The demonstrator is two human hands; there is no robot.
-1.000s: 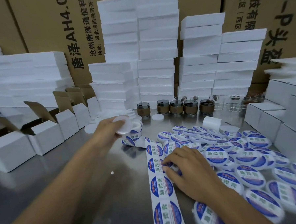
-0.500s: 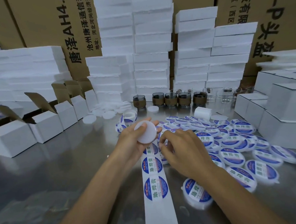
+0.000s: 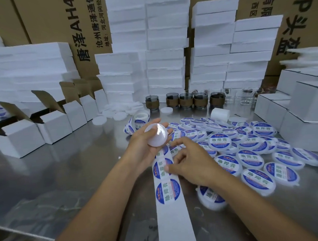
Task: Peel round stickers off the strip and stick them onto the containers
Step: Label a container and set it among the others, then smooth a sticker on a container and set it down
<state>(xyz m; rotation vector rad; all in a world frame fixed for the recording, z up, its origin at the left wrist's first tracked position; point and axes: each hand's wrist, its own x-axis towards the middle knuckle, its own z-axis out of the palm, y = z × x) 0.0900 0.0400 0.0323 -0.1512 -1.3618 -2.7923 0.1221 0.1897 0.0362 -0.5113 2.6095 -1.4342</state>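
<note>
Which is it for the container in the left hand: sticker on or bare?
Bare. The container in the left hand shows a plain white top, unlike the blue-labelled containers at right.

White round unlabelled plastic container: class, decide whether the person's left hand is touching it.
Touching. The head view shows the left hand gripping the white round unlabelled plastic container, fingers curled behind its far rim.

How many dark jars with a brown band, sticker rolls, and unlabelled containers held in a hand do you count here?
Dark jars with a brown band: 5
Sticker roll: 1
Unlabelled container in the left hand: 1
Total: 7
</note>
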